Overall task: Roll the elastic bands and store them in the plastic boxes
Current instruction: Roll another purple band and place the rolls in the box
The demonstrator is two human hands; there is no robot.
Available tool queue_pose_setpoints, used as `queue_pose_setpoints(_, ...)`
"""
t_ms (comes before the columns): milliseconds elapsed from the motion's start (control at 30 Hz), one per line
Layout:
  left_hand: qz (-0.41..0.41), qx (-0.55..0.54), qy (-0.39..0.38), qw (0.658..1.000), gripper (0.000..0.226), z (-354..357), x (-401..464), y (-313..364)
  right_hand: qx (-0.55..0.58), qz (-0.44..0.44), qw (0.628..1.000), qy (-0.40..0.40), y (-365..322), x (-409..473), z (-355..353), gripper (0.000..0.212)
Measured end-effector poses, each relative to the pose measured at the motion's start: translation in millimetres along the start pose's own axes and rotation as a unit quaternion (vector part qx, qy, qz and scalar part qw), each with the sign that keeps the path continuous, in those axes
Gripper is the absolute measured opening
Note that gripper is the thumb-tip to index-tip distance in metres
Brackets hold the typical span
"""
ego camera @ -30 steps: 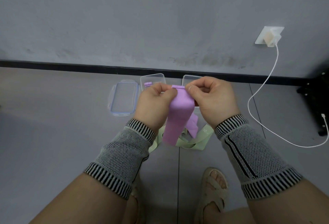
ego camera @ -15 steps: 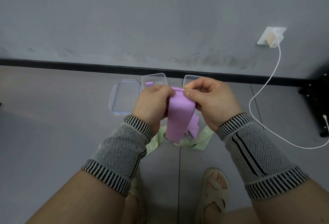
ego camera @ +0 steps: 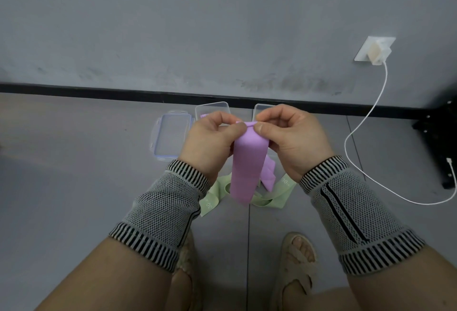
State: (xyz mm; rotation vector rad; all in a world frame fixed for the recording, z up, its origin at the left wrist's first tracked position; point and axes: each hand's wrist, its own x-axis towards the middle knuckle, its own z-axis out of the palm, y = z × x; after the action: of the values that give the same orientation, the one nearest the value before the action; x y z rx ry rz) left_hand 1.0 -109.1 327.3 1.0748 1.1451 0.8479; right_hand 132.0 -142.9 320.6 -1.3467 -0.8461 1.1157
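A purple elastic band point(ego camera: 247, 167) hangs in the air in front of me. My left hand point(ego camera: 210, 142) and my right hand point(ego camera: 289, 137) both pinch its top edge, where a small roll sits between my thumbs and fingers. A pale green band point(ego camera: 274, 194) lies on the floor beneath it, partly hidden by my wrists. Behind my hands stand two clear plastic boxes: one point(ego camera: 210, 108) holds a rolled purple band, the other point(ego camera: 262, 108) is mostly hidden by my right hand.
A clear lid with a blue rim point(ego camera: 170, 137) lies on the floor left of the boxes. A white charger cable point(ego camera: 358, 142) runs from a wall socket point(ego camera: 373, 50) across the floor on the right. A black stand point(ego camera: 440, 137) is at the far right. My sandalled feet point(ego camera: 294, 268) are below.
The loose end of the purple band has risen off the floor and hangs shorter, while the roll at its top edge has been turned between my fingers.
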Motion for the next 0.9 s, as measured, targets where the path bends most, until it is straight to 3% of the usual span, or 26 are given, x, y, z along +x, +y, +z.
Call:
queue_pose_setpoints(100,0.007,-0.014,-0.003,1.000,0.018,-1.3,-0.7,1.4,0.015,0.014,1.000,-0.018,-0.5,-0.6,-3.0,0.018)
queue_pose_setpoints(200,0.014,-0.017,-0.012,1.000,0.017,-2.4,-1.0,1.7,-0.040,-0.008,0.999,-0.022,-0.3,-1.8,-3.7,0.012)
queue_pose_setpoints(333,0.021,-0.008,-0.020,1.000,0.019,-2.6,-1.3,1.0,-0.102,-0.042,0.994,0.005,1.0,-0.9,-3.4,0.016)
queue_pose_setpoints(567,0.025,-0.010,-0.031,0.999,0.008,-2.7,-1.7,0.6,-0.103,-0.076,0.992,0.021,-0.5,-2.2,1.0,0.020)
queue_pose_setpoints(900,0.060,0.000,-0.003,0.998,0.017,-11.3,5.8,-2.6,-0.082,-0.019,0.996,-0.012,1.7,-1.9,-8.7,0.029)
